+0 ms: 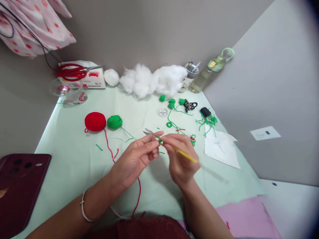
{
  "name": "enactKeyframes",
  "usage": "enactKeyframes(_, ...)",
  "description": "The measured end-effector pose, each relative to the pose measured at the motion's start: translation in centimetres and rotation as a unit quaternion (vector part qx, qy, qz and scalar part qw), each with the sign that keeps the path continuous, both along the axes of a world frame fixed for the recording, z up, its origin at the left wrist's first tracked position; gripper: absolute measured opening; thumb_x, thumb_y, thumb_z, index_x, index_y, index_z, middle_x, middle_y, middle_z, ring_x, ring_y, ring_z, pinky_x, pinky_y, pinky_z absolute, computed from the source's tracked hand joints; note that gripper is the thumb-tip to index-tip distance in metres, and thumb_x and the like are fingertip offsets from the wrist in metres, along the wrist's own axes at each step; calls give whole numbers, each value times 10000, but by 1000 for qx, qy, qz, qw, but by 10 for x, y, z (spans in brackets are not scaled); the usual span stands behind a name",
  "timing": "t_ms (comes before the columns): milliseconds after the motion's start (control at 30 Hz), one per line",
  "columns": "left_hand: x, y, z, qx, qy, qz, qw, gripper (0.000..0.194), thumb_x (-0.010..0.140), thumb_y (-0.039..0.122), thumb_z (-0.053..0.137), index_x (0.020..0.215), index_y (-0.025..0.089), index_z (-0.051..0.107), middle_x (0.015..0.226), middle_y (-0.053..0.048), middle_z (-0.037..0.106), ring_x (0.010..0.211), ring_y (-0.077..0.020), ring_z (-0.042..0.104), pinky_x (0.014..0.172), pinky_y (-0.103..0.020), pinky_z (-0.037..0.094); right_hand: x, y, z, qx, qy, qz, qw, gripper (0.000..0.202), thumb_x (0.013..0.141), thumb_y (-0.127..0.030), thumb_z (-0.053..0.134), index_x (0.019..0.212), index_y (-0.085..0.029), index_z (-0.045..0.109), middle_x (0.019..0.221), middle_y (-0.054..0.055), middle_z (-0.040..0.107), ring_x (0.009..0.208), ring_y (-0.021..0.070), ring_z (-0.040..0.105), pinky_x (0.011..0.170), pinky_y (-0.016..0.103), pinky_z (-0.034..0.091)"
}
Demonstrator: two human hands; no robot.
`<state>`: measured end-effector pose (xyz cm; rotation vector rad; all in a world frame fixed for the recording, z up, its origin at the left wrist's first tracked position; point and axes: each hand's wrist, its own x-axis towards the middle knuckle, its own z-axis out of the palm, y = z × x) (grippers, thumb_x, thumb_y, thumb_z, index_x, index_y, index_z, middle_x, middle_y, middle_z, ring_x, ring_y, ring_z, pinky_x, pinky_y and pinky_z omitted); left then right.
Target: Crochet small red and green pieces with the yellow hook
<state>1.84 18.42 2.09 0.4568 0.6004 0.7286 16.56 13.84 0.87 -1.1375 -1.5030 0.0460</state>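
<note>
My left hand [136, 157] pinches a small green crochet piece [159, 141] at its fingertips, near the middle of the table. My right hand [183, 157] is closed round a yellow-handled crochet hook [185, 155], its tip at the green piece. Just beyond my left fingertips show the grey blades of small scissors [149, 131]; their handles are hidden. A green yarn ball [115, 121] lies to the left, with a strand running toward my hands. Beside it sits a red yarn ball [95, 121] with a loose red strand.
White stuffing [152, 80], a white yarn ball [111, 77] and red scissors [72, 72] on a box are at the back. Green crocheted pieces [171, 104], a black hair claw [190, 105], a bottle [208, 74] and white paper [220, 149] lie right. A dark red phone [22, 196] is at left.
</note>
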Motion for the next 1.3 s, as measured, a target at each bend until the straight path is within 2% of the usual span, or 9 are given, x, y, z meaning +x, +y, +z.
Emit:
enactKeyframes(100,-5,6,2,9,12,22,1000,228,870,199,813,1093,163,849,876,-23,637,707,-88,507,687,-203,483,7,5,8,-58,194,51,978,193,1024,-185,596,1025,-250,777,846,24,721,671,160,676,604,328,591)
enactKeyframes(167,-6,5,3,58,53,41,996,303,865,206,822,1168,209,832,853,2,636,708,-90,519,710,-210,480,7,6,11,-86,245,84,962,197,1034,-217,588,986,-244,777,837,21,712,619,143,653,558,310,572)
enactKeyframes(267,-4,-1,3,127,104,63,984,527,853,229,847,1363,287,730,844,28,669,795,-123,588,813,-247,494,0,3,10,-86,106,61,989,202,1008,-168,627,1055,-275,793,934,48,770,793,188,728,684,357,622)
enactKeyframes(367,-1,-5,2,123,91,40,987,621,865,265,843,1456,275,654,856,20,694,860,-153,627,887,-300,504,-6,-1,5,0,-39,-12,999,338,957,-93,684,1178,-325,790,1094,71,807,956,223,757,761,383,639)
enactKeyframes(500,-2,-1,6,98,73,12,992,475,845,228,852,1310,235,756,858,15,691,780,-133,612,845,-297,490,-2,0,6,-34,100,23,994,272,973,-117,676,1120,-307,804,1042,57,818,902,213,761,734,373,641)
enactKeyframes(600,-5,2,10,91,67,0,994,396,851,214,838,1244,229,791,863,12,691,773,-127,609,831,-291,476,6,5,8,-111,249,98,957,132,998,-242,677,1023,-266,804,939,40,811,746,174,725,683,347,632)
enactKeyframes(700,-8,3,12,83,60,-12,995,349,855,219,823,1204,220,810,871,6,683,782,-130,609,829,-295,471,10,9,10,-147,324,126,926,175,999,-354,676,951,-217,774,850,46,795,665,162,712,620,317,624)
enactKeyframes(900,-9,5,13,96,77,-12,992,309,846,231,814,1155,226,830,844,8,662,765,-136,597,830,-309,471,11,6,13,-164,314,117,928,243,1029,-394,626,923,-198,722,818,54,790,654,162,704,609,313,614)
enactKeyframes(1300,-11,3,5,178,120,5,977,264,935,293,772,1195,286,821,873,11,671,868,-157,636,922,-304,485,8,-1,15,-115,240,101,959,188,1062,-257,567,1010,-216,743,908,45,780,745,168,715,664,335,612)
